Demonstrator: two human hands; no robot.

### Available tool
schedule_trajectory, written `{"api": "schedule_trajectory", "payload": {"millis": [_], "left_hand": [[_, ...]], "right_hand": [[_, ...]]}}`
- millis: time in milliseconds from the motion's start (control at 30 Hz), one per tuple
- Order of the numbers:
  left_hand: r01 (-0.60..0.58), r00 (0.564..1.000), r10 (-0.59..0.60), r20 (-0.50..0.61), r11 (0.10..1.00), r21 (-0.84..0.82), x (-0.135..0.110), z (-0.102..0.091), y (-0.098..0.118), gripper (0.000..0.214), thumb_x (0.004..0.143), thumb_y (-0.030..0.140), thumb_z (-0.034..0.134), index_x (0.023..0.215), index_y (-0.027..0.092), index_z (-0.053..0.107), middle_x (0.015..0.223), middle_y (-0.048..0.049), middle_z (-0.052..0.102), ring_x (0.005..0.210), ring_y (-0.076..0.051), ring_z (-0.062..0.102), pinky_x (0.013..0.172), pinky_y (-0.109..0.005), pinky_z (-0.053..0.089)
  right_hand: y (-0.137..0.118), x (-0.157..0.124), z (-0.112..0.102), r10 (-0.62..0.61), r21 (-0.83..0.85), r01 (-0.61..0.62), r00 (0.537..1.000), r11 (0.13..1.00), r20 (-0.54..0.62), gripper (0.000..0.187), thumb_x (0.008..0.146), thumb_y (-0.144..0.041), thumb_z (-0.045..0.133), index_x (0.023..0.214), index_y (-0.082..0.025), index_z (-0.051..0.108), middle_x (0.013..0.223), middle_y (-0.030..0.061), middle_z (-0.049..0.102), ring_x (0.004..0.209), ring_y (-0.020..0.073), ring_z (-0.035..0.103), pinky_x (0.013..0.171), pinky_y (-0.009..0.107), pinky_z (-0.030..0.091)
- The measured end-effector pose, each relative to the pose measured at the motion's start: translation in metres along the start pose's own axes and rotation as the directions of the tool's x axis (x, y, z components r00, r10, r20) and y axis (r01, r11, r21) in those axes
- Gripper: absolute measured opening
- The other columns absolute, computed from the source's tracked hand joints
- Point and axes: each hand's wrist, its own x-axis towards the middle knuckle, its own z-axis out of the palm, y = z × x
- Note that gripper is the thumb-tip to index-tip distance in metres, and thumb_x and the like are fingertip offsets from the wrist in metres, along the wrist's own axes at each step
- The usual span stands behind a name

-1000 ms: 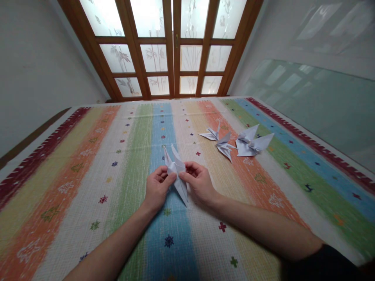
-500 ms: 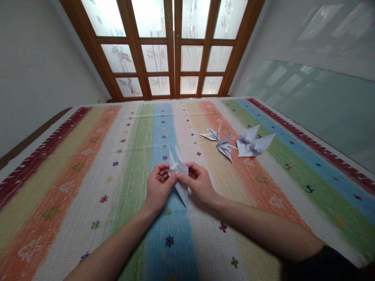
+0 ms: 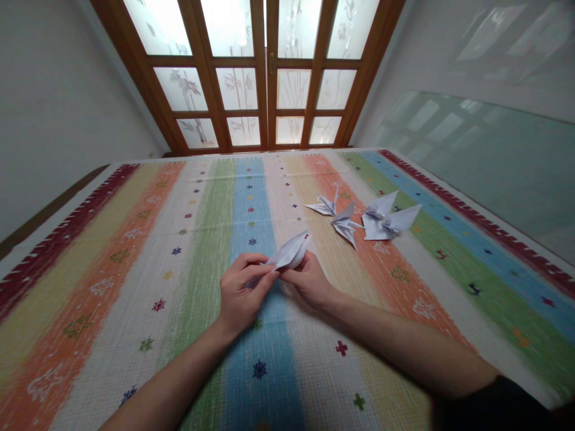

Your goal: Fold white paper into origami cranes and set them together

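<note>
A folded white paper crane (image 3: pixel 291 250) is held between both hands above the blue stripe of the cloth, one broad pointed flap tilted up to the right. My left hand (image 3: pixel 242 287) pinches its left end between thumb and fingers. Closed on the lower right side of the paper is my right hand (image 3: pixel 309 280), its thumb close to the left thumb. The fingers cover the lower part of the folds.
Several finished paper cranes stand at the right: a small one (image 3: pixel 327 205), another beside it (image 3: pixel 345 224) and larger spread wings (image 3: pixel 390 218). A striped tablecloth (image 3: pixel 188 335) covers the table. Behind it are wooden doors with frosted panes (image 3: pixel 265 102); a glass panel (image 3: pixel 485 161) leans at the right wall.
The paper in my hands has been turned: its points stood upright with one hanging downward, and now a broad flap leans to the right. The cranes on the cloth have stayed put.
</note>
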Motion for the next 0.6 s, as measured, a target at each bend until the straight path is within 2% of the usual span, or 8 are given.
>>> {"api": "schedule_trajectory", "payload": {"millis": [133, 400, 533, 600], "left_hand": [[0.043, 0.999, -0.042, 0.01, 0.999, -0.019, 0.0022, 0.0004, 0.0011, 0.006, 0.079, 0.022, 0.072, 0.077, 0.025, 0.077, 0.082, -0.0033, 0.07, 0.072, -0.016, 0.065, 0.07, -0.03, 0.054], [0.147, 0.988, -0.151, -0.041, 0.985, -0.087, 0.0045, 0.0025, -0.0012, 0.004, 0.076, 0.024, 0.073, 0.074, 0.023, 0.077, 0.077, -0.0023, 0.071, 0.062, -0.012, 0.061, 0.056, -0.023, 0.049], [0.26, 0.96, -0.269, -0.072, 0.959, -0.115, 0.0013, 0.0059, 0.0, 0.005, 0.073, 0.025, 0.076, 0.071, 0.021, 0.074, 0.071, -0.0013, 0.07, 0.062, -0.012, 0.061, 0.056, -0.024, 0.048], [0.331, 0.935, -0.345, -0.084, 0.932, -0.151, 0.001, 0.0074, 0.0011, 0.01, 0.07, 0.024, 0.078, 0.077, 0.02, 0.072, 0.068, 0.0001, 0.068, 0.06, -0.011, 0.059, 0.057, -0.023, 0.048]], "right_hand": [[0.0016, -0.0001, -0.0012, 0.01, -0.027, -0.009, 1.0, 1.0, 0.014, 0.025, 0.056, -0.028, 0.087, 0.072, -0.019, 0.069, 0.073, 0.0004, 0.07, 0.067, 0.0152, 0.062, 0.068, 0.031, 0.051], [0.0029, 0.0014, -0.0044, 0.013, 0.031, -0.013, 1.0, 0.999, 0.016, 0.03, 0.061, -0.039, 0.085, 0.079, -0.019, 0.071, 0.075, 0.0005, 0.069, 0.068, 0.0133, 0.061, 0.068, 0.028, 0.05], [0.0033, 0.0002, -0.0025, 0.03, 0.029, -0.029, 0.999, 0.999, -0.013, 0.029, 0.06, -0.04, 0.086, 0.076, -0.02, 0.071, 0.075, 0.001, 0.069, 0.066, 0.014, 0.06, 0.067, 0.029, 0.05], [0.0051, -0.0009, -0.0011, 0.051, 0.053, -0.05, 0.998, 0.997, -0.03, 0.029, 0.06, -0.039, 0.086, 0.075, -0.019, 0.07, 0.074, 0.001, 0.069, 0.065, 0.014, 0.06, 0.068, 0.03, 0.05]]}}
